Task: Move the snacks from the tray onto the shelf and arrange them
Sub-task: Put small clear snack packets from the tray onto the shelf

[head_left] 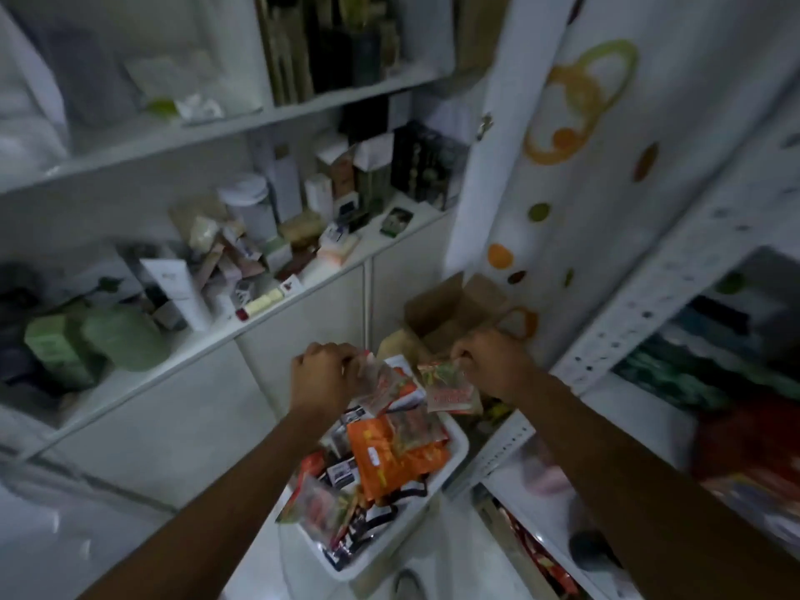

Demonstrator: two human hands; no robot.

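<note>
Two hands hang over a tray of snacks, and each one has a packet.

Far to the left stands a white cupboard shelf (303, 292). It is crowded with little boxes and tubes, and none of them look like snacks.

Next comes the left hand (329, 374). Its fingers are curled and pinch the top of a see-through packet (381, 385) with red on it. That packet hangs just above the far end of the white tray (459, 446).

The tray sits low between the two arms. It is heaped with snacks: a big orange bag (389, 459), some dark packs, and a clear pack (316, 500) that leans over the near left rim.

Then comes an orange and green packet (452, 389), held up just beside the first one. The right hand (493, 363) pinches its top edge with curled fingers. Behind the hands sits an open cardboard box (454, 305).

On the far right is the metal shelf (649, 296) with holes in its posts. Some green and red things lie on it, but they are too blurry to name.

I think the job is far from done. Two packets are lifted, but neither is on the shelf yet. The pile in the tray has to be carried over and lined up too.
</note>
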